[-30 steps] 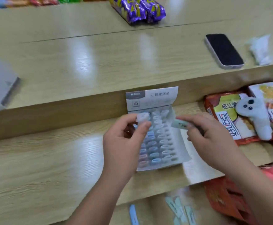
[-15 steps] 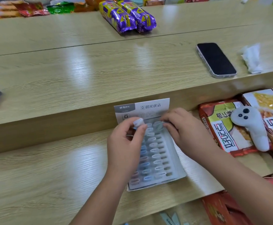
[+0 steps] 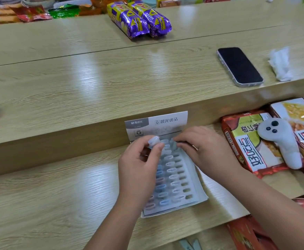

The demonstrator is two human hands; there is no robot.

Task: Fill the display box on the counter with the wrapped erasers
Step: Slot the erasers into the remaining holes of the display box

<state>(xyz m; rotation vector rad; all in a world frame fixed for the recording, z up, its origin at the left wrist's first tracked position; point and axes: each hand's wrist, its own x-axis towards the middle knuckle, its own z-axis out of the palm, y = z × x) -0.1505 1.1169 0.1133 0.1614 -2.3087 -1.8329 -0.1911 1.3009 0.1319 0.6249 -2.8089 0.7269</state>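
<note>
A wrapped eraser is pinched upright between thumb and forefinger of the left hand, the grip narrow and closed on its lower part, its pale top left showing; it is held just above the back left corner of the display box, which is set on the lower tabletop against the step, its printed flap standing up behind; the rows of erasers packed inside appear nearly complete, so the piece is best lowered end-first into whatever gap is left at the back, the neighbours being steadied meanwhile; the fingertips of the right hand are bent down onto the back row beside it, touching the erasers there; whether anything is held in that grip cannot be told
</note>
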